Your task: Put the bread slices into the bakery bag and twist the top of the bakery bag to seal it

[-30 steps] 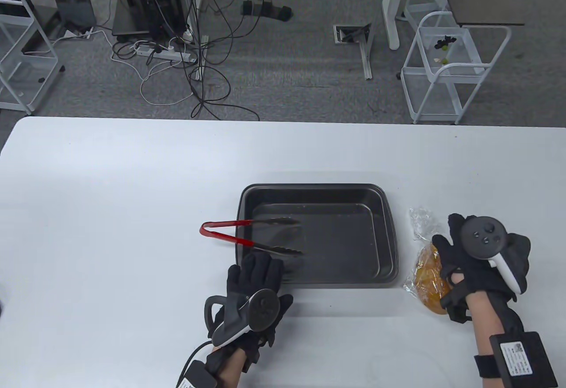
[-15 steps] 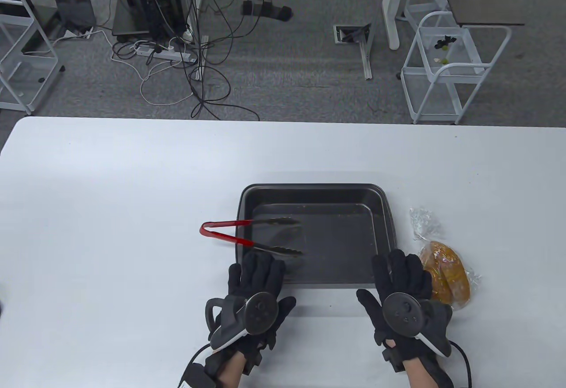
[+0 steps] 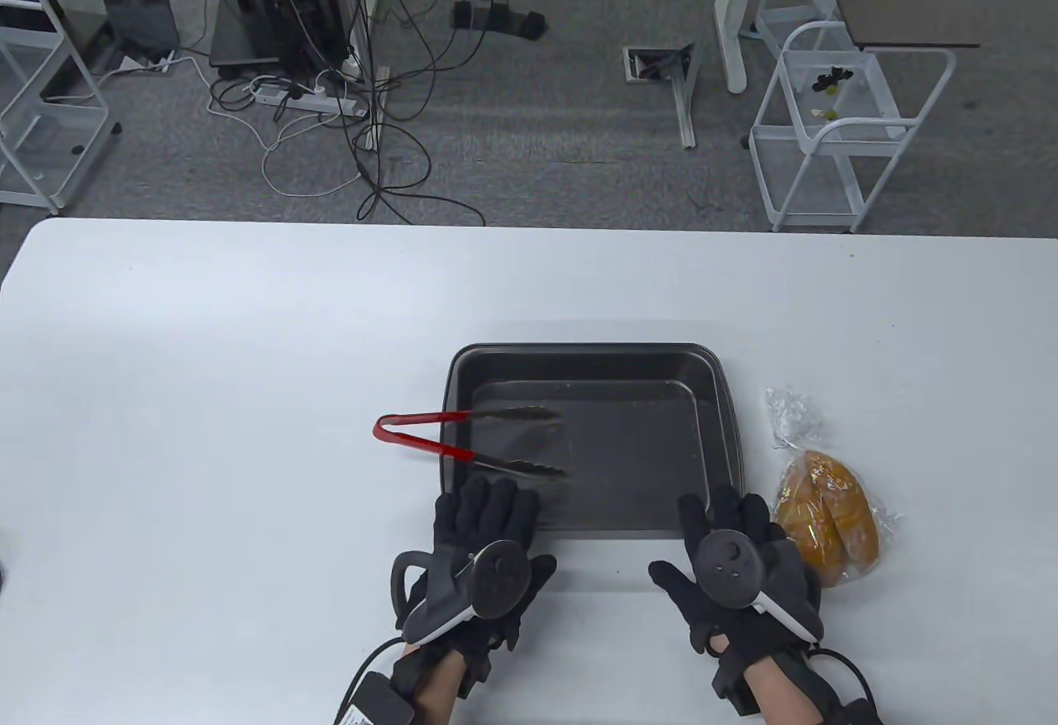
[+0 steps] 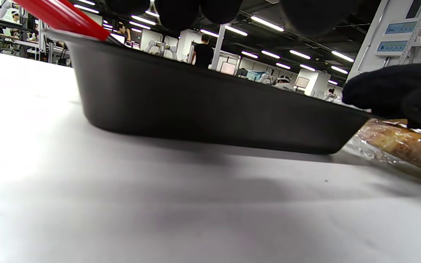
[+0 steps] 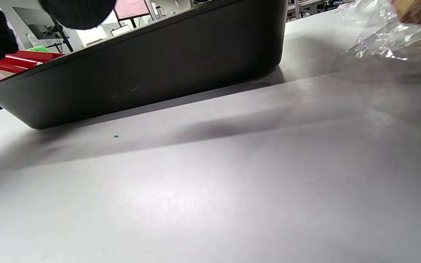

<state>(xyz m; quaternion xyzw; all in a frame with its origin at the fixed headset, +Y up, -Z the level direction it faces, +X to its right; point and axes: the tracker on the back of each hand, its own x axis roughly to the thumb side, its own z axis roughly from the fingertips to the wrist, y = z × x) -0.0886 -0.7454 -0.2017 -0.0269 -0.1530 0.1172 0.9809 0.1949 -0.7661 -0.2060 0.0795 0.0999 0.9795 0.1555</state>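
Note:
A clear bakery bag (image 3: pixel 829 520) with golden bread slices inside lies on the white table, right of the black tray (image 3: pixel 715 394); its twisted top (image 3: pixel 791 415) points away from me. The bag also shows at the right edge of the left wrist view (image 4: pixel 404 144) and the top right of the right wrist view (image 5: pixel 393 34). My left hand (image 3: pixel 486 520) lies flat at the tray's near left corner, fingers straight, holding nothing. My right hand (image 3: pixel 731 520) lies flat at the near right corner, just left of the bag, empty too.
Red-handled tongs (image 3: pixel 463 442) rest across the tray's left rim, tips inside the tray, just beyond my left fingers. The tray's dark wall (image 4: pixel 203 106) fills both wrist views. White carts and cables stand on the floor beyond the table's far edge.
My right hand let go of the bread bag, swung left and settled flat at the tray's near right corner. The bag stays on the table. The left hand barely shifted.

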